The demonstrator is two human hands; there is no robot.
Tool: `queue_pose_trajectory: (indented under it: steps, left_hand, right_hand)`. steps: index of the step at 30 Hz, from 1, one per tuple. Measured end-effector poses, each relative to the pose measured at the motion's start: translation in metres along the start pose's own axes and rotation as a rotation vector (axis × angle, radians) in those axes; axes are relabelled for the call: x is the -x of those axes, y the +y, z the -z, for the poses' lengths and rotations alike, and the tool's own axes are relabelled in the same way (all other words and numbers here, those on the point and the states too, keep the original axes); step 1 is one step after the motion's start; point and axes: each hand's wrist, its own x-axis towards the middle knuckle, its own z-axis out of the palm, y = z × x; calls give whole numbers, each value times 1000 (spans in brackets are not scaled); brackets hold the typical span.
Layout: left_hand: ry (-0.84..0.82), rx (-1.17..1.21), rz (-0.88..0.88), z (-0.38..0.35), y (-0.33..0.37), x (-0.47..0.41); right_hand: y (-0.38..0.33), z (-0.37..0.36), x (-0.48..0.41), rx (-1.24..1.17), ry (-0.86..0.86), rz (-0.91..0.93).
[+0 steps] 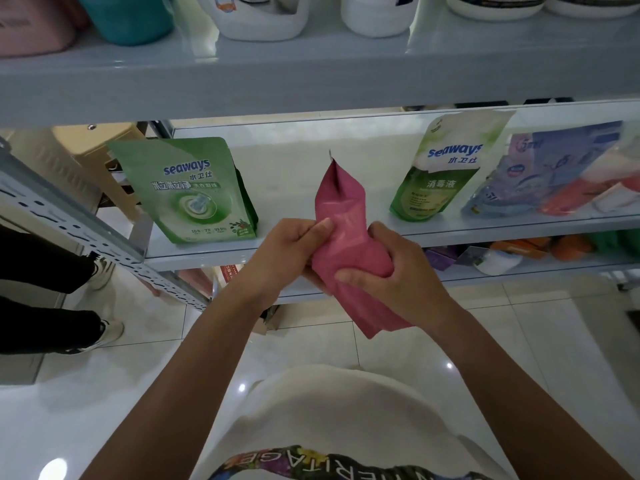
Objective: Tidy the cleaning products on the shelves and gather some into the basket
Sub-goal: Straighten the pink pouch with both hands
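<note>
pink pouch (pixel 343 216) clamped in curled fingers of left hand (pixel 287 251) and right hand (pixel 391 271); green seaways pouch (pixel 187 192) on shelf (pixel 294 161) behind.

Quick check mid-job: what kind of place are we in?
Likely a small shop or stockroom: metal shelving, green Seaways pouches stood facing out on the middle shelf, and white detergent jugs on the shelf above.

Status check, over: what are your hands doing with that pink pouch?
Left hand and right hand both grip pink pouch. Pouch held in front of shelf, not on it. Nothing between it and shelf.
</note>
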Motion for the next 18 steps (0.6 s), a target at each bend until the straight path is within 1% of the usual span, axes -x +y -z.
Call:
queue_pose_trajectory:
  steps: [2, 4, 6, 7, 8, 9, 10, 11, 12, 13, 14, 16, 18]
  left_hand:
    - [-18, -13, 3, 0, -1, -4]
    - [-29, -14, -6, -2, 2, -5]
    - [-37, 15, -11, -3, 5, -4]
    - [-53, 14, -20, -4, 6, -2]
    - [-74, -43, -38, -6, 3, 0]
    - [-109, -169, -48, -8, -2, 2]
    - [-167, -345, -46, -10, -8, 4]
    - [-246, -494, -33, -14, -15, 7]
    - [-317, -548, -25, -18, -23, 9]
    - [-353, -508, -8, -21, -26, 10]
    - [-355, -440, 2, -23, -28, 12]
    - [-305, -310, -8, -22, -24, 12]
    - [-253, -185, -59, -22, -21, 11]
  right_hand:
    - [0, -3, 1, -31, 42, 47]
    - [2, -8, 3, -88, 91, 32]
    - [1, -7, 1, -233, 204, -82]
    - [1, -4, -2, -354, 279, -161]
    - [0, 0, -5, -474, 362, -240]
    - [1, 4, -8, -574, 430, -295]
    - [0, 7, -11, -651, 480, -335]
    - [-1, 9, -14, -694, 507, -361]
    - [-3, 10, -16, -698, 510, -379]
    - [-4, 10, -18, -691, 502, -389]
    - [-5, 9, -21, -699, 493, -398]
    - [-7, 9, -27, -746, 465, -444]
    - [-5, 9, -35, -785, 385, -510]
